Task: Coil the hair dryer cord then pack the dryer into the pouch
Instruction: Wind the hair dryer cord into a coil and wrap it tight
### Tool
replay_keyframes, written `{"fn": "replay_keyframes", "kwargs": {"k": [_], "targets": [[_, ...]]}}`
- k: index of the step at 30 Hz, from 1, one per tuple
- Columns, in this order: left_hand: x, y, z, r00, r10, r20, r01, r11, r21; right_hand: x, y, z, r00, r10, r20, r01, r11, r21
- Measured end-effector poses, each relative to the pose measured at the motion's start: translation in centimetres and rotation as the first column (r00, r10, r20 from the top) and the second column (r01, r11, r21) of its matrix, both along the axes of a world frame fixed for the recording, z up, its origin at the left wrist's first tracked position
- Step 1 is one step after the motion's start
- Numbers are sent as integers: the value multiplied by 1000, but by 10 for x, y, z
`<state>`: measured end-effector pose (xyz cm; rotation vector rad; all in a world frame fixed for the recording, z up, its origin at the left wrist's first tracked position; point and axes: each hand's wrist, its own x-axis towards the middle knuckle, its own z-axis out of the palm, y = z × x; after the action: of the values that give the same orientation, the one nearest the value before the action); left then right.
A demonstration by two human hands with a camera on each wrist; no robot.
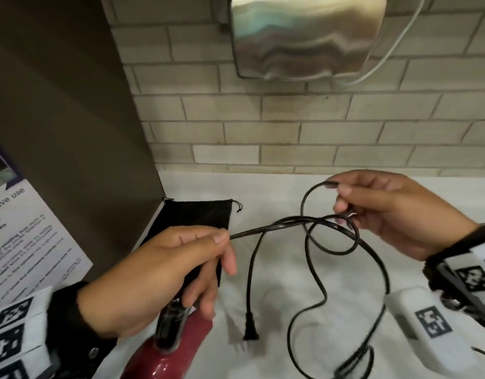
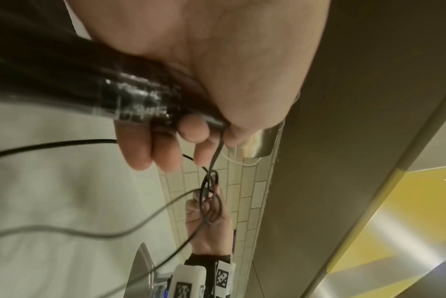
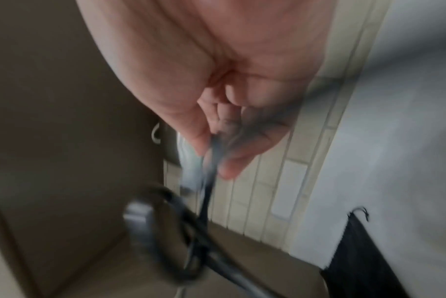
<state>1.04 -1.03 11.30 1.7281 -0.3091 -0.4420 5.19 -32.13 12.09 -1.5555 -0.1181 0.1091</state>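
Left hand (image 1: 164, 272) clamped round dryer handle (image 1: 171, 326) and cord (image 1: 312, 272); right hand (image 1: 386, 212) pinching loops. Cord strung left-right between hands; pouch (image 1: 197, 217) behind left.

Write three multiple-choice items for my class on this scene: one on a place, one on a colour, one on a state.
1. Where does the pouch lie?
A. on the counter behind the left hand
B. on the wall
C. in the right hand

2. What colour is the cord?
A. white
B. black
C. yellow

3. How is the cord now?
A. fully coiled
B. inside the pouch
C. partly looped, plug hanging loose

Answers:
A: it lies flat on the white top.
B: its loops show dark against the counter.
C: one loop sits by the right fingers, and slack trails.
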Motion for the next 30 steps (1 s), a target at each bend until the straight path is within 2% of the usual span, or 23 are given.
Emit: {"fn": "replay_keyframes", "kwargs": {"k": [2, 4, 6, 9, 11, 14, 15, 17, 19, 21, 23, 27, 29, 30], "targets": [[-3, 6, 0, 999, 41, -5, -41, 999, -3, 2, -14, 5, 995, -69, -66, 80, 980, 184], [-3, 15, 0, 994, 111, -22, -112, 993, -34, 3, -32, 8, 972, -181, -148, 225, 894, 387], [-2, 24, 0, 984, 162, -75, -168, 982, -82, 1, -48, 8, 951, -278, -138, 310, 837, 451], [-2, 27, 4, 975, 165, -150, -187, 972, -144, -4, -41, 9, 958, -283, 39, 262, 927, 269], [0, 22, 8, 980, 96, -174, -129, 973, -190, -10, -12, 13, 970, -148, 191, 124, 983, 134], [3, 14, 19, 969, -92, -228, 29, 964, -266, -17, 34, 22, 952, 76, 295, -76, 997, -13], [3, 11, 23, 959, -148, -241, 77, 957, -281, -17, 47, 21, 935, 160, 317, -126, 984, -123], [4, 6, 26, 954, -190, -234, 119, 951, -287, -16, 73, 16, 891, 361, 274, -265, 905, -332], [3, -1, 26, 965, -155, -210, 95, 959, -268, -16, 88, 8, 836, 529, 149, -452, 816, -361], [4, -2, 26, 974, -126, -189, 76, 965, -253, -17, 93, 5, 799, 601, 21, -561, 757, -336], [4, 3, 24, 973, -134, -190, 86, 967, -241, -18, 85, 7, 788, 613, -62, -585, 713, -387], [4, 20, 23, 974, -132, -184, 74, 953, -293, -18, 57, 10, 805, 591, -54, -487, 608, -627], [4, 32, 24, 961, -165, -224, 74, 928, -366, -19, 39, 11, 845, 534, 0, -382, 605, -699], [5, 38, 24, 948, -187, -257, 66, 907, -416, -18, 27, 8, 876, 479, 53, -309, 642, -702]]}}
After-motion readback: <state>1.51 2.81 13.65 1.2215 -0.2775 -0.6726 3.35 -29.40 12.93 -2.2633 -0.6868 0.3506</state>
